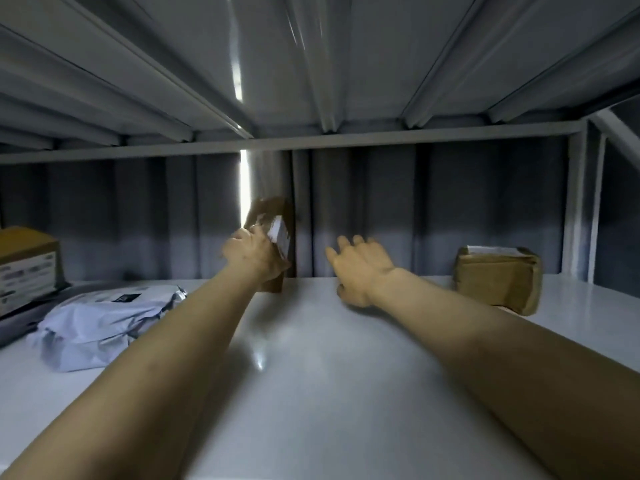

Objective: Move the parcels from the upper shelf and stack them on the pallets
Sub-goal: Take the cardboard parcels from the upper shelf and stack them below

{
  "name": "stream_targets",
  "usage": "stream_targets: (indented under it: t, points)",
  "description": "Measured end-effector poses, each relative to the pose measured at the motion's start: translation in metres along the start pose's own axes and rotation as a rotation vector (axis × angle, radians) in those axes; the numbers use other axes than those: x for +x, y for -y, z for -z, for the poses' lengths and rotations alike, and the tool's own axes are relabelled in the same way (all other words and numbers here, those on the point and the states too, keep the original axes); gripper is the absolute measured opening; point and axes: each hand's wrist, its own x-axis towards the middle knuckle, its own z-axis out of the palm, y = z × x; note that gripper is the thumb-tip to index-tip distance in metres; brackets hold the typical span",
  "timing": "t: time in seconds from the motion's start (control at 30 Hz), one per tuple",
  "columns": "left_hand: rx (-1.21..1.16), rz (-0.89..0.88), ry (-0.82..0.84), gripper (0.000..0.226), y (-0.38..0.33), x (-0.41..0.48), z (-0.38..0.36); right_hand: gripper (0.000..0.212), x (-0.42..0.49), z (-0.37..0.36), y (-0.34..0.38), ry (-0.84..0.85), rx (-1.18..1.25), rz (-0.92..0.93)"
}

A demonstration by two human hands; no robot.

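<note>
Both my arms reach deep into the white upper shelf (311, 375). My left hand (251, 254) grips a small brown parcel (272, 220) with a white label, tipped up on end near the shelf's back. My right hand (360, 268) hovers just to the right of it with fingers spread and relaxed, holding nothing. A tan taped parcel (498, 278) sits at the back right. A crumpled white plastic mailer (104, 317) lies at the left, and a cardboard box (27, 268) with labels stands at the far left.
A ribbed metal shelf deck (311, 64) hangs low overhead. A dark corrugated wall (433, 209) closes the back, with a bright vertical gap in it. White upright posts (575, 202) stand at the right end.
</note>
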Motion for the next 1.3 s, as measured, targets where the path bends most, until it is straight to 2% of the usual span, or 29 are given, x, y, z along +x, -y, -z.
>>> stream_targets:
  t: [0.1, 0.33, 0.53, 0.77, 0.83, 0.93, 0.97, 1.03, 1.1, 1.13, 1.2, 1.3]
  points:
    - [-0.027, 0.038, 0.002, 0.100, 0.007, 0.001, -0.015, 0.052, -0.003, -0.007, 0.005, -0.005, -0.071, 0.046]
    - [-0.137, 0.015, 0.020, 0.087, 0.006, 0.001, -0.025, 0.050, -0.003, -0.008, 0.008, -0.073, -0.104, 0.082]
    - [-0.154, 0.073, 0.033, 0.087, 0.011, 0.004, -0.025, 0.046, -0.004, -0.007, 0.008, -0.090, -0.098, 0.092]
    - [-0.289, 0.130, 0.061, 0.095, 0.014, -0.003, -0.018, 0.045, -0.009, -0.014, 0.011, -0.080, -0.078, 0.085]
    - [-0.260, 0.068, 0.109, 0.080, 0.011, -0.010, -0.008, 0.045, -0.010, -0.015, 0.010, -0.079, -0.068, 0.076]
    - [-0.348, -0.015, 0.228, 0.046, 0.002, -0.026, 0.012, 0.048, -0.012, -0.014, 0.008, -0.081, -0.017, 0.049]
    - [-0.421, -0.017, 0.285, 0.050, 0.000, -0.031, 0.018, 0.050, -0.012, -0.013, 0.007, -0.084, 0.016, 0.033]
    - [-0.585, 0.015, 0.389, 0.073, -0.003, -0.038, 0.029, 0.056, -0.012, -0.013, 0.005, -0.104, 0.118, -0.023]
    - [-0.658, 0.011, 0.458, 0.091, -0.006, -0.044, 0.038, 0.058, -0.012, -0.013, 0.001, -0.142, 0.269, -0.116]
    - [-0.663, -0.001, 0.486, 0.092, -0.007, -0.047, 0.042, 0.058, -0.012, -0.012, -0.002, -0.166, 0.345, -0.167]
    - [-0.657, -0.037, 0.526, 0.079, -0.009, -0.055, 0.052, 0.055, -0.012, -0.011, -0.008, -0.210, 0.475, -0.275]
    - [-0.641, -0.072, 0.566, 0.038, -0.005, -0.065, 0.065, 0.059, -0.012, -0.011, -0.018, -0.235, 0.631, -0.425]
